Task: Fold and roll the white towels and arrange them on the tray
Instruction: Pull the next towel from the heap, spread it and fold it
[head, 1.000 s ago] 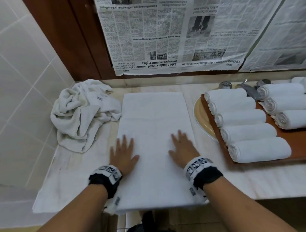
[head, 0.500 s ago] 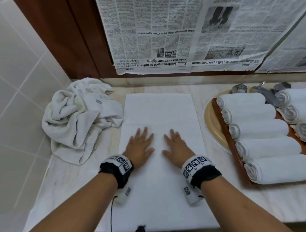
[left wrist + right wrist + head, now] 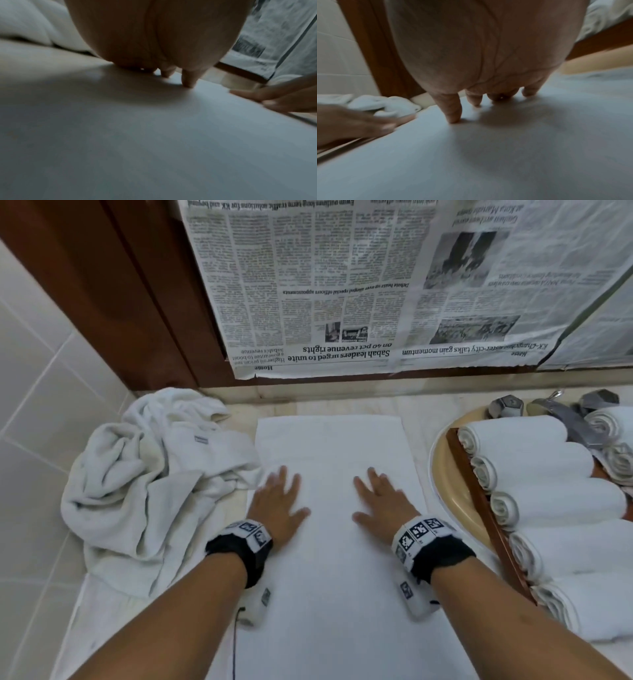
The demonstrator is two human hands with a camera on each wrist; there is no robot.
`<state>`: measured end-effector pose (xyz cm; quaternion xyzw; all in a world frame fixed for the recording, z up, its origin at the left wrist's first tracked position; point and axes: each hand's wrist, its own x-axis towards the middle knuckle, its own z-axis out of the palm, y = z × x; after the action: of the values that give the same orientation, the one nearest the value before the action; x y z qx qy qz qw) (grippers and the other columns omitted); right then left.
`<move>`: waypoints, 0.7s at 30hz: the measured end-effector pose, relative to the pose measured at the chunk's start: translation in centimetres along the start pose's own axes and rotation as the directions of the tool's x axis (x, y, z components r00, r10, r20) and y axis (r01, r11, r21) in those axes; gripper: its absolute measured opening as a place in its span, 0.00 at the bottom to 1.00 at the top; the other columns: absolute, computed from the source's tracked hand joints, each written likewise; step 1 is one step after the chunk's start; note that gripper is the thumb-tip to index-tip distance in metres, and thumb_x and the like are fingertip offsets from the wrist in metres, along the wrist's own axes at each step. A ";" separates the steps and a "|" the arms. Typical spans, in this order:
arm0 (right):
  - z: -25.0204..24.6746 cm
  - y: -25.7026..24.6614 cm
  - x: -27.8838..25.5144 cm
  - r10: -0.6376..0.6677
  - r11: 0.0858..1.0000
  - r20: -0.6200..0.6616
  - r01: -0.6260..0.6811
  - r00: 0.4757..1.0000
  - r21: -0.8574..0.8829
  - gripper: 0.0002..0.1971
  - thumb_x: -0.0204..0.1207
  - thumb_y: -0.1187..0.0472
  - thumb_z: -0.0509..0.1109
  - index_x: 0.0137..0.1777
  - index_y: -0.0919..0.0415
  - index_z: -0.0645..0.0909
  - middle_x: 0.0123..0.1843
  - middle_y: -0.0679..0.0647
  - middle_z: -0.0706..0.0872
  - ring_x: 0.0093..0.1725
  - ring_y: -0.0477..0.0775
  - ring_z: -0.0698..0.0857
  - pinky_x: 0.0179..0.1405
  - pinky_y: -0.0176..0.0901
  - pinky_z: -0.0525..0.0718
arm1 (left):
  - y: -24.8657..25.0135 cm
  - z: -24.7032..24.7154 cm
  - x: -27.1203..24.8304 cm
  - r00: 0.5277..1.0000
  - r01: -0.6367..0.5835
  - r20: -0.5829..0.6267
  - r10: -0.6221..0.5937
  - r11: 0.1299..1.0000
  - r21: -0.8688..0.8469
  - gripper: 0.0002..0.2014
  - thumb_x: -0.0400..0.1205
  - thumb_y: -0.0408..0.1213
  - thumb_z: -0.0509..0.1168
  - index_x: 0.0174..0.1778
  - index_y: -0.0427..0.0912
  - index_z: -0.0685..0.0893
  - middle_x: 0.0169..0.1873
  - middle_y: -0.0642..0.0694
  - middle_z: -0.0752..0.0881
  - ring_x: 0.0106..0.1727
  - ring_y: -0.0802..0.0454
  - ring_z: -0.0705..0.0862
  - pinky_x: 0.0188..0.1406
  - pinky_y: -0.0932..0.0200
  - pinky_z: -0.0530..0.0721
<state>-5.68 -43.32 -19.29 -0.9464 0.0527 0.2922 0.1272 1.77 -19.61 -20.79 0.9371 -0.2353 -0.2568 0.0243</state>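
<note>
The head view looks steeply down at a flat towel (image 3: pixel 329 542) filling the frame's centre. Each wrist view sits low and close behind its palm, skimming that same towel; each catches the opposite hand at a side edge.

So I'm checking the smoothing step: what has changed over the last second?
Both hands, left hand and right hand, slid up the flat towel away from the person, first closing together, then spreading apart. They stay flat, gripping nothing. The crumpled pile and rolled towels look unchanged.
</note>
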 end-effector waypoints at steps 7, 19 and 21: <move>-3.7 0.3 0.8 0.144 0.989 -0.134 -0.140 0.980 0.041 0.35 0.88 0.48 0.55 0.89 0.52 0.42 0.88 0.58 0.31 0.88 0.61 0.38 0.86 0.56 0.47 | -1.1 -3.8 1.5 0.968 0.240 -0.048 -0.246 0.965 -0.104 0.39 0.89 0.55 0.50 0.86 0.34 0.41 0.86 0.34 0.42 0.86 0.36 0.47 0.85 0.46 0.47; -5.4 3.2 2.5 0.258 0.963 -0.050 -0.253 0.965 0.093 0.36 0.88 0.48 0.55 0.89 0.52 0.40 0.88 0.60 0.33 0.88 0.62 0.39 0.85 0.59 0.54 | -3.8 -5.9 2.9 0.959 0.278 0.091 -0.269 0.954 -0.115 0.43 0.89 0.57 0.51 0.84 0.34 0.32 0.85 0.34 0.38 0.86 0.37 0.43 0.84 0.49 0.48; -5.4 0.7 3.2 0.184 0.975 -0.095 -0.169 0.978 0.147 0.36 0.88 0.47 0.57 0.89 0.52 0.40 0.88 0.59 0.32 0.88 0.62 0.38 0.86 0.58 0.50 | -0.1 -7.7 3.6 0.983 0.180 0.069 -0.172 0.976 -0.126 0.40 0.90 0.54 0.51 0.85 0.37 0.34 0.84 0.33 0.34 0.85 0.34 0.38 0.83 0.46 0.44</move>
<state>-0.29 -45.52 -16.97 -0.9413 0.1634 0.2466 0.1628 8.35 -21.72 -15.80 0.9428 -0.1345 -0.2999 0.0566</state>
